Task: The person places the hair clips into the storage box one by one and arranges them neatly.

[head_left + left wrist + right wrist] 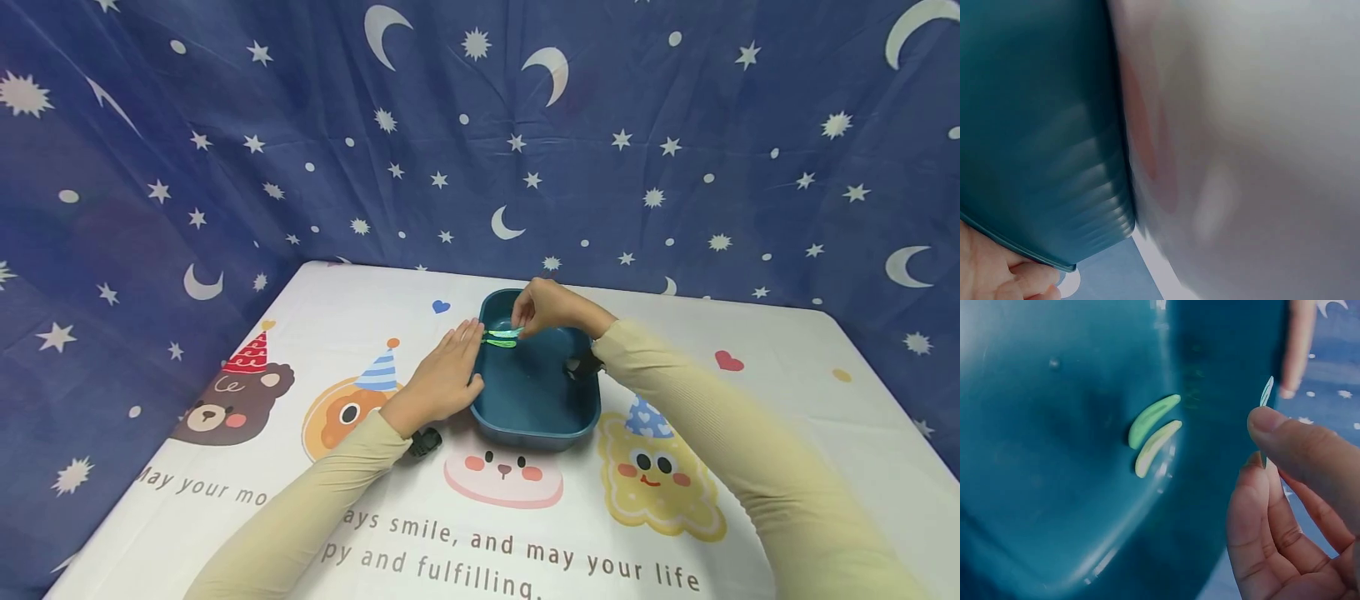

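Inside a dark teal plastic basin (525, 396) lie a green hair clip (1152, 419) and a yellow-green hair clip (1157, 449), side by side near its wall. My right hand (543, 307) is over the basin's far part, pinching a thin pale-blue hair clip (1266, 392) between thumb and fingers. At the basin's left rim, my left hand (442, 371) rests with its fingers extended along the edge. The left wrist view shows only part of that hand's fingers (1019, 275) against the rim, beside the basin's ribbed outer wall.
The basin stands on a white tablecloth (360, 304) printed with cartoon faces and lettering. Behind the table hangs a dark blue curtain (450, 108) with moons and stars. A black wrist device (426, 442) shows under the left wrist, another (583, 364) under the right.
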A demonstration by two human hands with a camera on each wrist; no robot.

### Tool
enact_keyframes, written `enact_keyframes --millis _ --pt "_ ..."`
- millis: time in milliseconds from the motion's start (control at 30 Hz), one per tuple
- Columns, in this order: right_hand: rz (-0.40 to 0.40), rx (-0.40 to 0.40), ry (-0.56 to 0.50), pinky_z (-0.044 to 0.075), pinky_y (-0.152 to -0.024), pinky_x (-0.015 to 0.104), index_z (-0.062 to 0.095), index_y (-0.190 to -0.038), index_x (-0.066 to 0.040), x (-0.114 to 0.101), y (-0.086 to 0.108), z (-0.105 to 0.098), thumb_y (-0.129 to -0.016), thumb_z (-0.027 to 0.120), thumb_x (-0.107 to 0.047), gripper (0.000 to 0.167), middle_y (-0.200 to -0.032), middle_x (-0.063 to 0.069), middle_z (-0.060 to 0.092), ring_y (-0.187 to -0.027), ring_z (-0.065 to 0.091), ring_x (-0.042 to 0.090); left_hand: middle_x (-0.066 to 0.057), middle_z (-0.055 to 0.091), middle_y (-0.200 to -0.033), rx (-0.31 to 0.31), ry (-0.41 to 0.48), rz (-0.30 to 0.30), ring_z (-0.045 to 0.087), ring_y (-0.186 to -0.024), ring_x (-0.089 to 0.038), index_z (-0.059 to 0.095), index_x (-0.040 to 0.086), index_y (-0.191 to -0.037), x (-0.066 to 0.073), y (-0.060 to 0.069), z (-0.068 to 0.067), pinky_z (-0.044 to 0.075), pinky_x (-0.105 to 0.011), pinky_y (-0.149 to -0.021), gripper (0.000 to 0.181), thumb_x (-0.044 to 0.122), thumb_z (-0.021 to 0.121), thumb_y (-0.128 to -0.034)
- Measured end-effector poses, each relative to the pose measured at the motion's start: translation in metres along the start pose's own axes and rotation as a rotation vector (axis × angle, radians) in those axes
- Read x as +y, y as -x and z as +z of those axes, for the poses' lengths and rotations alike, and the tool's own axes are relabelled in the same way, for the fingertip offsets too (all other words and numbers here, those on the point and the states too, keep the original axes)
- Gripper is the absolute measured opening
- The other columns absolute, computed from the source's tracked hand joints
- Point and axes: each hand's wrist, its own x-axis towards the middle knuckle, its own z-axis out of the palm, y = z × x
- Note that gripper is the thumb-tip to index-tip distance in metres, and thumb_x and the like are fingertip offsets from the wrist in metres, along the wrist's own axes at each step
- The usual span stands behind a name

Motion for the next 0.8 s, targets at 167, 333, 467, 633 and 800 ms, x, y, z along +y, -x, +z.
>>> enact_keyframes --millis 167,333,467,633,800 --pt "0.031 -0.018 -0.023 0.056 -0.065 0.025 0.073 -0.077 0.002 0.007 -0.008 0.013 -0.069 0.076 0.004 0.009 -0.076 0.012 0.071 -0.064 0.063 0.011 -0.016 0.015 -0.157 0.003 -0.008 0.003 0.011 -0.147 -0.027 0.012 -0.003 -0.149 0.000 0.000 -0.001 0.012 -0.039 -0.121 0.069 0.023 0.042 -0.0930" --pt "0.082 -0.045 -0.011 0.055 -0.063 0.024 0.073 -0.077 0.001 0.014 -0.015 0.023 -0.069 0.077 0.002 0.009 -0.074 0.010 0.071 -0.063 0.062 0.010 -0.016 0.015 -0.157 0.008 -0.003 0.006 0.012 -0.147 -0.027 0.013 -0.003 -0.149 0.001 0.000 -0.001 0.012 -0.039 -0.121 0.069 0.023 0.042 -0.0926" --pt "0.134 -0.060 0.016 0.054 -0.062 0.023 0.073 -0.077 -0.001 0.015 -0.021 0.028 -0.069 0.078 -0.001 0.009 -0.074 0.008 0.070 -0.063 0.061 0.010 -0.016 0.014 -0.157 0.006 -0.008 0.006 0.012 -0.147 -0.028 0.012 -0.003 -0.149 0.001 -0.001 -0.001 0.013 -0.039 -0.121 0.069 0.023 0.042 -0.0928" --pt "0.176 -0.074 0.031 0.053 -0.062 0.022 0.074 -0.077 -0.002 0.013 -0.024 0.033 -0.069 0.079 -0.001 0.010 -0.074 0.007 0.071 -0.063 0.060 0.009 -0.016 0.014 -0.158 0.005 -0.009 0.004 0.012 -0.147 -0.027 0.013 -0.003 -0.149 0.001 -0.001 0.000 0.013 -0.039 -0.121 0.069 0.024 0.043 -0.0933" --pt "0.202 -0.089 0.042 0.051 -0.060 0.020 0.073 -0.075 -0.002 0.013 -0.028 0.038 -0.068 0.079 -0.001 0.010 -0.070 0.005 0.070 -0.061 0.058 0.007 -0.015 0.014 -0.158 0.004 -0.013 -0.002 0.011 -0.148 -0.026 0.013 -0.002 -0.149 0.000 -0.001 0.002 0.013 -0.039 -0.121 0.069 0.024 0.043 -0.0931"
